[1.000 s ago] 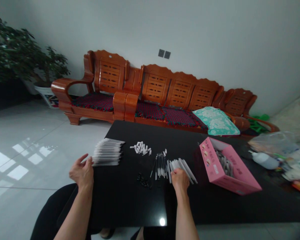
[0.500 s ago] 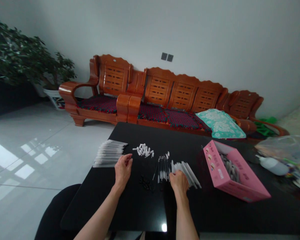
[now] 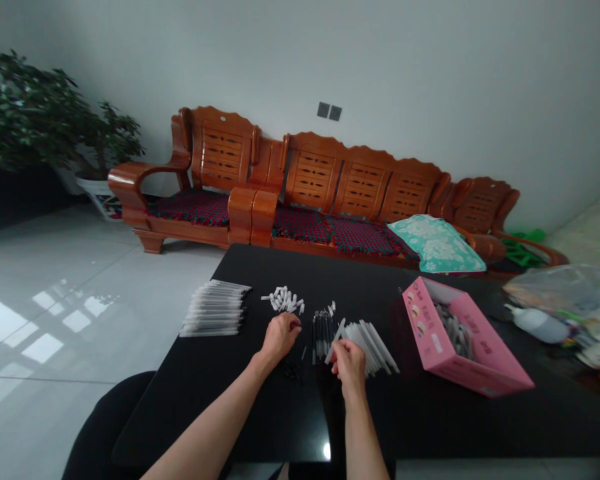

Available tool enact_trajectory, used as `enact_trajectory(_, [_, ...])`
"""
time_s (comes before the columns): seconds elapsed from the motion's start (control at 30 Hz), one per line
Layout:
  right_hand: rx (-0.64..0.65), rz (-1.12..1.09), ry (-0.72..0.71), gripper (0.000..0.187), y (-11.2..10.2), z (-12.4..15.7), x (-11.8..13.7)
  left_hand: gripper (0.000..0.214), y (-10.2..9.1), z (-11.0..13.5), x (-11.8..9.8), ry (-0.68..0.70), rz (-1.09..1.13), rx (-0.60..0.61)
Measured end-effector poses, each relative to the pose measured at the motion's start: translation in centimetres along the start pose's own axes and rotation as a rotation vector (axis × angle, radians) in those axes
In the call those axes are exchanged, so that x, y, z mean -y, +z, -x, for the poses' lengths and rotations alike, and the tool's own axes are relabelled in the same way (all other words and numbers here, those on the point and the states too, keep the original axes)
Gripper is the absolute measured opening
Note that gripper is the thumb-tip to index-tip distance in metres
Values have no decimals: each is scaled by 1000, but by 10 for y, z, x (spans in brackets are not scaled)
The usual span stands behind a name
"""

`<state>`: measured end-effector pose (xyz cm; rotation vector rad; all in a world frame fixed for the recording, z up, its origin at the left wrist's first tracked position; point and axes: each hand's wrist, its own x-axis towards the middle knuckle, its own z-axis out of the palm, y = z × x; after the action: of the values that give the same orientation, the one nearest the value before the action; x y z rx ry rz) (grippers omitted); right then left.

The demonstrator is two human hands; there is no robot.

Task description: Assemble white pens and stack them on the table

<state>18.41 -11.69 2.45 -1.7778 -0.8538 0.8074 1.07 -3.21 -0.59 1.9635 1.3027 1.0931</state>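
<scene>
My right hand pinches a translucent white pen tube, holding it tilted between thumb and fingers. It is just left of a fanned pile of similar tubes. Close below the heap of small white caps, my left hand has its fingers curled together. Whatever they hold, if anything, is hidden. Between the hands lies a row of thin dark rods with pale tips. A little pile of small black pieces sits below my left hand, partly in shadow.
Stacked white pens lie at the black table's left edge. A pink box with grey pieces inside stands to the right, beside a white bottle and plastic bags. A wooden sofa is behind the table.
My left hand has moved right, from beside the stacked pens to below the white caps. My right hand has lifted a tube from the pile and shifted slightly left.
</scene>
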Motion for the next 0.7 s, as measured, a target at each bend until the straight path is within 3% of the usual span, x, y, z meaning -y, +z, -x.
enact_trajectory(0.13, [13,12,-9,18,4,1,-1,12,17,7,-25,-67,-336,205])
enact_trajectory(0.23, [0,9,3,17,4,2,-2,13,20,4,-33,-142,-512,279])
enact_trajectory(0.5, [57,-219,9,20,5,0,-9,22,2,-1,-20,-207,-577,253])
enact_trajectory(0.7, [101,-403,34,41,15,0,-9,20,-20,-6,-14,-133,-534,257])
